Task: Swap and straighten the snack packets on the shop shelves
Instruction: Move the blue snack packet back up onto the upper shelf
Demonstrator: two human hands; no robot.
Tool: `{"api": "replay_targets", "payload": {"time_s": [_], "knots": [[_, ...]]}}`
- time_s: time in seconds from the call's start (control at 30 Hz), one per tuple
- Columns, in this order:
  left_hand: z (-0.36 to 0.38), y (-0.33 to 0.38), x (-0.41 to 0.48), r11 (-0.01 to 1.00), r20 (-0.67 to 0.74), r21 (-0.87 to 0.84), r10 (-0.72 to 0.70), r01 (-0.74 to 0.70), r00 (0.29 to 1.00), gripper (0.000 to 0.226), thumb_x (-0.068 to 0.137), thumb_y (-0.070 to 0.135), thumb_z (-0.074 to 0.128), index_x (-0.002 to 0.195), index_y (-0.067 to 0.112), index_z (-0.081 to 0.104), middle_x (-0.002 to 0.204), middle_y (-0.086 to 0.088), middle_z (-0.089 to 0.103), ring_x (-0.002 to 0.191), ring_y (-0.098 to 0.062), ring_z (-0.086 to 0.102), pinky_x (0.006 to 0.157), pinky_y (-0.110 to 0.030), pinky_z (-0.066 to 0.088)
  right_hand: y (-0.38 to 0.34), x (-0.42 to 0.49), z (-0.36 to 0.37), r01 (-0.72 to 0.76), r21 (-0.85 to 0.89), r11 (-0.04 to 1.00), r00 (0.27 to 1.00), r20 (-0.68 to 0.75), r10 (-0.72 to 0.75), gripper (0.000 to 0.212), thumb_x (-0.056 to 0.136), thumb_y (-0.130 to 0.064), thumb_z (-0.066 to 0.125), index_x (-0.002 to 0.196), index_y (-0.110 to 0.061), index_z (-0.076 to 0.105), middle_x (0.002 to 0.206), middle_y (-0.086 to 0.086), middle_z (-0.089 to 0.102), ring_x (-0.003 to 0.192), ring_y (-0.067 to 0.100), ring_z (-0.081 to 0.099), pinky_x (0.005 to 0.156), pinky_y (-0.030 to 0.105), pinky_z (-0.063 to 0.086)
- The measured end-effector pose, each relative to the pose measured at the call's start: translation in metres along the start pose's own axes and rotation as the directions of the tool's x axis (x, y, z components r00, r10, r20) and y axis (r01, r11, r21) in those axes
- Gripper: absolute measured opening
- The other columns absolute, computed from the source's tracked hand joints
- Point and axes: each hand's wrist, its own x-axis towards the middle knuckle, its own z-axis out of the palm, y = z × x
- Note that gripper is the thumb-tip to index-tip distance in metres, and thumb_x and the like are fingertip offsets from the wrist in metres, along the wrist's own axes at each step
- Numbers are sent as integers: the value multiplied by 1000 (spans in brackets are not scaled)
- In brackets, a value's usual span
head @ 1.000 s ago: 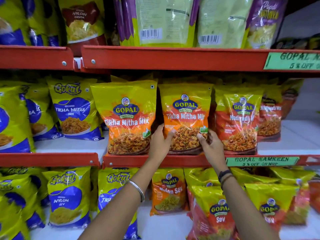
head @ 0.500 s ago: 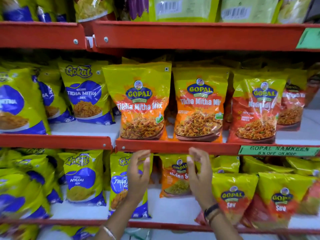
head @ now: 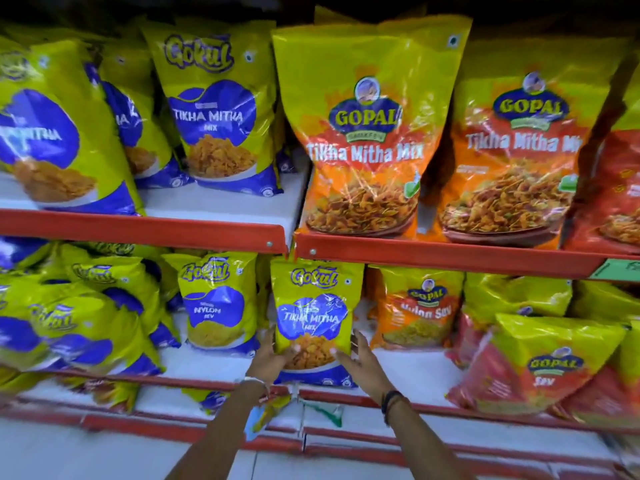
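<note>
A small yellow-and-blue Gokul Tikha Mitha packet (head: 313,306) stands upright on the lower shelf, just right of the shelf joint. My left hand (head: 272,358) grips its lower left edge and my right hand (head: 360,362) grips its lower right edge, thumbs on the front. Right above, on the upper shelf, stand two large orange Gopal Tikha Mitha Mix packets (head: 367,133), (head: 516,157). A large Gokul Tikha Mitha packet (head: 214,109) stands to their left.
A Gokul Nylon Sev packet (head: 216,303) stands left of the held packet, an orange Gopal Nylon Sev packet (head: 419,306) to its right. Red Gopal Sev packets (head: 540,365) lean at the lower right. Red shelf lips (head: 450,254) run across. Bare white shelf (head: 221,199) shows between packets.
My hands left the large Gopal packet on the upper shelf, dropped to the lower shelf and closed on the small Gokul Tikha Mitha packet. The view moved down and closer.
</note>
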Motion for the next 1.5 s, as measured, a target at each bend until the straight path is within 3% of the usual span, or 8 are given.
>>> {"api": "replay_targets", "payload": {"time_s": [0.17,0.3,0.43,0.63,0.73,0.93,1.2,1.5], "knots": [[-12,-5,11,999,34,5,32,-33,999,102,42,65,83,124,12,55,116,-6,66,103,-21,60,94,-41,51,6,11,9,30,24,999,999,-30,-29,62,85,-13,70,137,-19,38,132,2,58,107,0,60,82,11,50],[-19,-5,-5,996,60,45,70,-73,996,74,51,43,81,113,11,61,112,-11,69,101,-21,62,80,-24,51,8,-6,14,79,-6,997,985,-152,-79,59,74,-15,80,124,-21,50,116,-6,66,99,0,65,82,19,51],[-26,0,-33,987,39,-50,157,-155,987,54,59,12,76,111,13,58,108,-5,68,89,5,65,73,-11,50,-9,-36,28,167,-23,986,957,-236,-167,71,68,-18,82,131,-13,49,116,-1,67,94,-10,64,75,9,49],[-60,53,-82,925,-50,-98,363,-366,930,49,64,24,79,109,14,62,103,-7,70,90,-3,66,78,-23,51,-73,-83,49,366,-9,930,879,-325,-349,71,63,-35,82,127,-27,55,118,-13,68,107,1,63,83,17,50],[-85,92,-104,850,-132,-139,493,-508,860,40,63,37,77,102,33,67,97,11,74,92,-9,66,80,-30,53,-111,-100,61,479,-12,878,819,-355,-452,62,61,-43,82,118,-40,58,119,-9,69,111,11,64,88,30,52],[-122,155,-129,763,-231,-161,587,-626,776,33,60,43,78,84,23,70,76,13,72,72,-9,61,70,-32,51,-161,-110,89,600,-16,800,723,-417,-551,59,63,-55,81,113,-28,64,108,1,74,102,27,67,88,56,52],[-158,169,-129,815,-253,-118,528,-568,811,46,55,54,80,80,17,73,81,-8,76,83,-39,67,77,-59,54,-192,-115,124,613,-31,789,694,-457,-557,23,71,-32,81,92,-29,71,91,-1,78,85,20,72,76,42,56],[-169,179,-130,831,-266,-165,481,-531,835,45,51,52,80,81,19,74,79,0,77,78,-25,72,78,-54,58,-203,-109,130,590,-73,804,698,-453,-554,31,69,-39,82,98,-34,70,92,-4,78,86,17,74,76,43,58]]}}
